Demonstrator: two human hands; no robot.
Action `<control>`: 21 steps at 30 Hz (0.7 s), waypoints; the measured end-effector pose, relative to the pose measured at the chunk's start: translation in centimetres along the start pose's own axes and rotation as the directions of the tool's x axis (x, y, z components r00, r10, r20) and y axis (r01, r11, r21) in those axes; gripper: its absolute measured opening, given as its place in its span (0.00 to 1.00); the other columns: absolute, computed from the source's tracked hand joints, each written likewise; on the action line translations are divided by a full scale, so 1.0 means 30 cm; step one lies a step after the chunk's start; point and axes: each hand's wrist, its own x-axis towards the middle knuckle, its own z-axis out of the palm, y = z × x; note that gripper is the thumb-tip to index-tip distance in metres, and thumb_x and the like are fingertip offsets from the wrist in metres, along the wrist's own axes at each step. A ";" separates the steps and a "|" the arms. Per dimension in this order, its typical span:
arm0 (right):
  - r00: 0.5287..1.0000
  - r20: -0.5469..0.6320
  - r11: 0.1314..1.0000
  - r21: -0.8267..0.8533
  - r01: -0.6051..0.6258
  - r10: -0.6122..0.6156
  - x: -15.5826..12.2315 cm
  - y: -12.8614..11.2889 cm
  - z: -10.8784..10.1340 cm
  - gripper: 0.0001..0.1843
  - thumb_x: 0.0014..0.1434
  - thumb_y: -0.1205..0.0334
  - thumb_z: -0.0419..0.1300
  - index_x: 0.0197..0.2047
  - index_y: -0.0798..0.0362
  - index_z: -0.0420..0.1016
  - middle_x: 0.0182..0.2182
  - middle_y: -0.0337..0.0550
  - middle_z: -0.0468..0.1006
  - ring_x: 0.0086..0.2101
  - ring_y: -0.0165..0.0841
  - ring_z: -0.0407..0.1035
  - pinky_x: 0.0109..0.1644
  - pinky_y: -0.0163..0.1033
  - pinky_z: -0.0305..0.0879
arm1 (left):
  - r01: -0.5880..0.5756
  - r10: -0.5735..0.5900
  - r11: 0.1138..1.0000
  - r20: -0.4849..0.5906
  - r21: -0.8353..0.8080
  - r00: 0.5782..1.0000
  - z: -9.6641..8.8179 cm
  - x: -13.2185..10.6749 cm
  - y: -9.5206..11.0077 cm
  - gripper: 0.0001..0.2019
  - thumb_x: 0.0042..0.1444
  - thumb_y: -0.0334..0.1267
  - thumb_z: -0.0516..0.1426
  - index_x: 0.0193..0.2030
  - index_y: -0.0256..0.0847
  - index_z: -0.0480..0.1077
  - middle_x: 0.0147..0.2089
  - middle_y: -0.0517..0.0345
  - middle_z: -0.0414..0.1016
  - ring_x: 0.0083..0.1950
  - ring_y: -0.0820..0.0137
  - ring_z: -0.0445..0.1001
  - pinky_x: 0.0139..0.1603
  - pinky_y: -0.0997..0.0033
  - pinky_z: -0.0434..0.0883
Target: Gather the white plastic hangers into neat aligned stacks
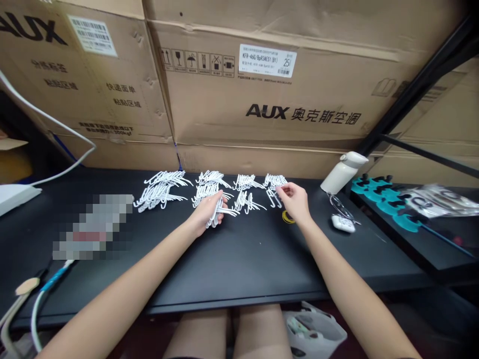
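Observation:
My left hand (210, 212) is wrapped around a bunch of white wire hooks (224, 212), whose ends stick out to the right and below the fingers. My right hand (295, 199) is closed, thumb and index fingertips pinched at the white hooks (276, 198) on the right; how many it grips is partly hidden. Several more piles of white hooks lie in two rows at the back of the black table (254, 259), among them a large left pile (153, 196) and a small pile (247, 202) between my hands. A yellow coil (287, 217) lies beneath my right wrist.
Large cardboard boxes (299, 99) stand behind the table. Right of my hands are a white bottle (342, 172), a white earphone case (343, 223) and teal holders (385, 202). A blurred-out flat object (97, 227) and a cable (35, 309) lie left. A white bag (318, 331) hangs below.

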 end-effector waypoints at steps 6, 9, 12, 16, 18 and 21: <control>0.976 0.139 0.830 0.515 -0.216 0.167 -0.071 -0.098 0.077 0.17 0.44 0.50 0.70 0.30 0.54 0.76 0.26 0.42 0.77 0.28 0.32 0.72 0.34 0.38 0.72 | -0.144 0.151 0.982 -0.046 0.123 0.987 0.015 -0.003 -0.011 0.17 0.61 0.51 0.52 0.32 0.38 0.65 0.21 0.63 0.67 0.14 0.79 0.61 0.12 0.79 0.62; 0.916 0.333 0.698 0.601 -0.388 0.223 -0.130 -0.138 0.129 0.16 0.44 0.52 0.72 0.29 0.54 0.76 0.26 0.41 0.78 0.28 0.30 0.73 0.37 0.37 0.73 | -0.225 0.238 0.959 -0.062 0.175 0.969 0.019 -0.002 -0.014 0.18 0.60 0.52 0.53 0.32 0.38 0.65 0.21 0.63 0.67 0.13 0.79 0.62 0.12 0.79 0.61; 0.878 0.417 0.644 0.609 -0.463 0.236 -0.172 -0.164 0.164 0.15 0.44 0.53 0.72 0.29 0.54 0.77 0.27 0.40 0.79 0.28 0.29 0.73 0.38 0.37 0.73 | -0.284 0.306 0.934 -0.073 0.217 0.949 0.024 -0.003 -0.015 0.18 0.59 0.53 0.53 0.33 0.38 0.66 0.21 0.63 0.68 0.13 0.78 0.63 0.12 0.79 0.61; 0.874 0.427 0.615 0.631 -0.472 0.233 -0.196 -0.180 0.178 0.14 0.43 0.54 0.73 0.28 0.55 0.78 0.28 0.40 0.79 0.29 0.27 0.73 0.38 0.35 0.71 | -0.317 0.340 0.923 -0.074 0.220 0.938 0.036 -0.013 -0.016 0.19 0.59 0.54 0.52 0.33 0.38 0.66 0.21 0.62 0.69 0.13 0.77 0.64 0.12 0.78 0.61; 0.858 0.451 0.600 0.625 -0.500 0.246 -0.202 -0.184 0.179 0.14 0.43 0.54 0.73 0.28 0.55 0.79 0.28 0.41 0.79 0.30 0.28 0.73 0.39 0.35 0.71 | -0.354 0.380 0.908 -0.083 0.223 0.921 0.042 -0.021 -0.017 0.18 0.59 0.54 0.52 0.33 0.39 0.66 0.22 0.62 0.70 0.14 0.76 0.66 0.13 0.77 0.63; 0.837 0.483 0.603 0.597 -0.529 0.256 -0.210 -0.188 0.181 0.14 0.43 0.53 0.72 0.28 0.54 0.79 0.28 0.41 0.79 0.32 0.29 0.73 0.40 0.37 0.70 | -0.427 0.469 0.861 -0.107 0.276 0.877 0.048 -0.032 -0.022 0.17 0.60 0.53 0.52 0.33 0.39 0.67 0.23 0.62 0.69 0.16 0.74 0.68 0.15 0.76 0.66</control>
